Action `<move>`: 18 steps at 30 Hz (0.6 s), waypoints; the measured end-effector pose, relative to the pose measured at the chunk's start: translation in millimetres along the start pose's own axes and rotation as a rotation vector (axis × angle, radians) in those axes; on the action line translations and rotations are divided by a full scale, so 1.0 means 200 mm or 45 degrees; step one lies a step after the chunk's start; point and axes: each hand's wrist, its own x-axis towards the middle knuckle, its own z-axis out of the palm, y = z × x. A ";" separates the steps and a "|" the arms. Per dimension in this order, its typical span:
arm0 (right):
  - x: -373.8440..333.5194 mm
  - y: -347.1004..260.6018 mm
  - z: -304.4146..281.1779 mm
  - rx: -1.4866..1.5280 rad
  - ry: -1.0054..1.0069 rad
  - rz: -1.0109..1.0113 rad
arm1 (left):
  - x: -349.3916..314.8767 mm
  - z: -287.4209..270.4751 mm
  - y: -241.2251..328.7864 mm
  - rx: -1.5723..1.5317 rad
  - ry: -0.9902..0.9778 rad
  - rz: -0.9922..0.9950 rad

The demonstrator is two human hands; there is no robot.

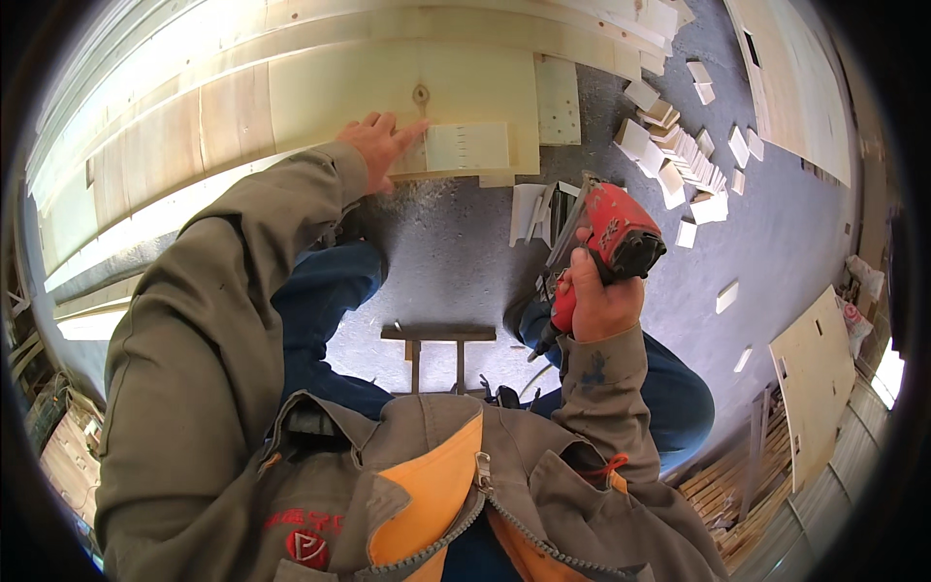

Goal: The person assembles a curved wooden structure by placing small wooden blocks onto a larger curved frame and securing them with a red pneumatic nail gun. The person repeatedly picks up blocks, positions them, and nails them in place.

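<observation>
My left hand (381,145) lies on a pale wooden board (339,102), its fingers spread and the fingertips by the left end of a small wooden piece (467,146). That small piece rests on the board near its front edge and bears a column of short dark marks. My right hand (606,303) is wrapped round the handle of a red nail gun (613,225) with a black end cap. The nail gun is held up over the floor, to the right of the small piece and apart from it.
A heap of small wooden blocks (679,160) lies on the grey floor (693,291) at the right. Large panels stand at far right (795,87) and lower right (815,378). Some thin pieces (531,211) stand below the board. A low wooden stand (438,333) is between my legs.
</observation>
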 end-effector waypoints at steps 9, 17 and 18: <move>0.01 0.05 -0.04 0.098 -0.055 0.119 | -0.08 -0.16 -0.04 -0.157 0.030 0.025; 0.03 0.13 -0.05 0.164 -0.051 0.140 | 0.06 -0.14 -0.07 -0.369 -0.358 -0.154; 0.05 0.15 -0.05 0.155 -0.050 0.142 | 0.08 -0.14 -0.10 -0.400 -0.398 -0.138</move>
